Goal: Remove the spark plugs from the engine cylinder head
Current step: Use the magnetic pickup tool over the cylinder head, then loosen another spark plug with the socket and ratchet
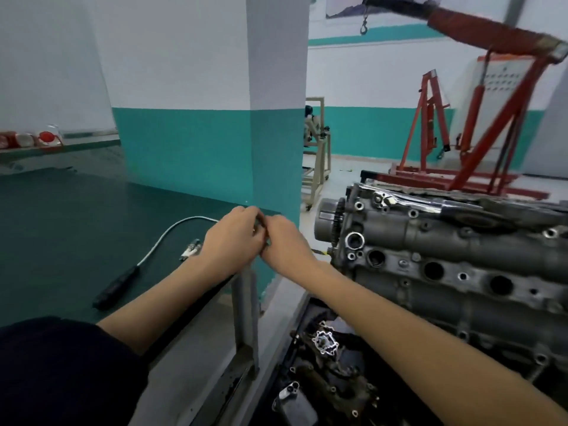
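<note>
we hold both hands together at the counter [61, 210] right edge, left hand [233, 238] and right hand [284, 241] fingers curled on something small and hidden; the cylinder head [445, 256] lies to our right.

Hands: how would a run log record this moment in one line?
left hand + right hand: together over bench, item hidden | spark plugs: on bench | cylinder head: untouched

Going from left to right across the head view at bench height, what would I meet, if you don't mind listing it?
Black tool handle → spark plugs on the bench → left hand → right hand → engine cylinder head.
</note>
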